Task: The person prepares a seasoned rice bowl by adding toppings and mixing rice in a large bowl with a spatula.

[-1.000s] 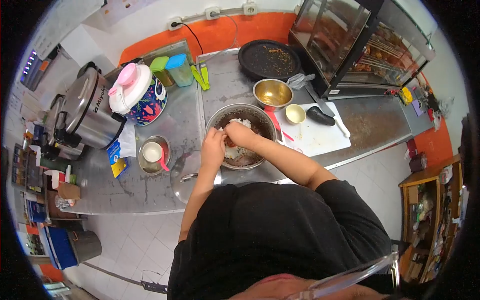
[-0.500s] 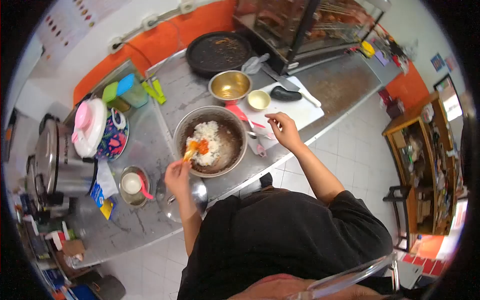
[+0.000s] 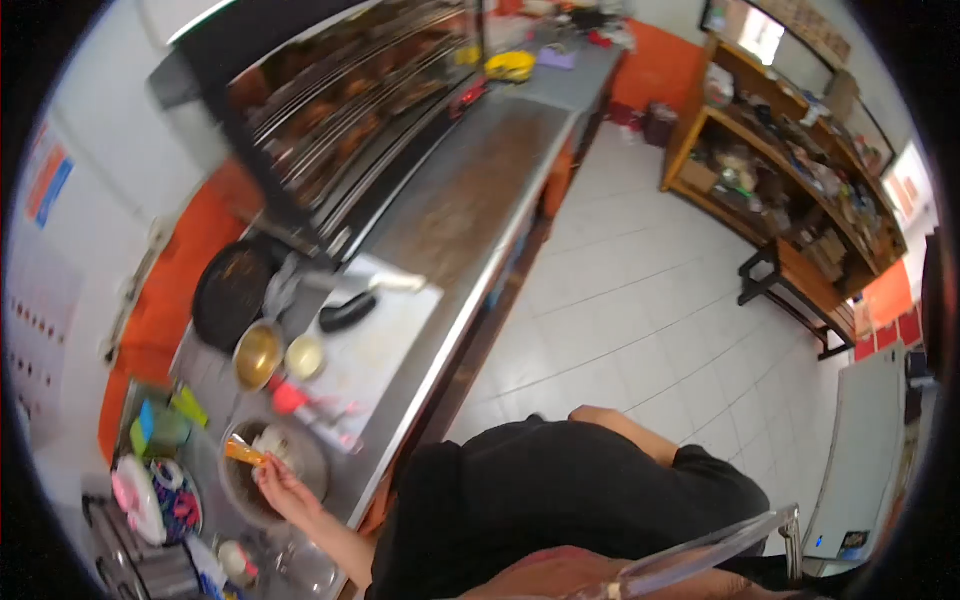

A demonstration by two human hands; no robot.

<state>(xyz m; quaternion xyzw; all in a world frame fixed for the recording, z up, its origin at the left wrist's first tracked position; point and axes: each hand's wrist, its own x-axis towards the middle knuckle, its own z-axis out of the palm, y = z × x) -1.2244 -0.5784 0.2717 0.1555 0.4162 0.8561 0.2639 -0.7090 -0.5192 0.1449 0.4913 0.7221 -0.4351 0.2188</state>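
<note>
My left hand (image 3: pixel 280 478) pinches a small orange-yellow sachet (image 3: pixel 243 451) over the near side of a large metal bowl (image 3: pixel 318 478). White rice (image 3: pixel 275 440) shows inside, partly covered by the hand and sachet. My right forearm (image 3: pixel 625 428) is low beside my shirt, and its hand is hidden behind my body. Right of the bowl, a red-pink utensil (image 3: pixel 290 398) and a clear-pink one (image 3: pixel 345 440) lie on a white cutting board (image 3: pixel 390 345). A black oblong object (image 3: pixel 348 313) rests there near a small cream-coloured bowl (image 3: pixel 304 356).
Beyond the big bowl are a gold-toned bowl (image 3: pixel 258 355) and a black round pan (image 3: pixel 232 295). A glass display cabinet (image 3: pixel 350 120) stands on the counter. A floral pot (image 3: pixel 178 505) and a steel cooker (image 3: pixel 150 570) are at left. Wooden shelves (image 3: pixel 780 170) stand across the tiled floor.
The view has swung right, so the counter sits further left. My right hand has left the cutting board area and dropped to my side. My left hand still holds the sachet at the bowl.
</note>
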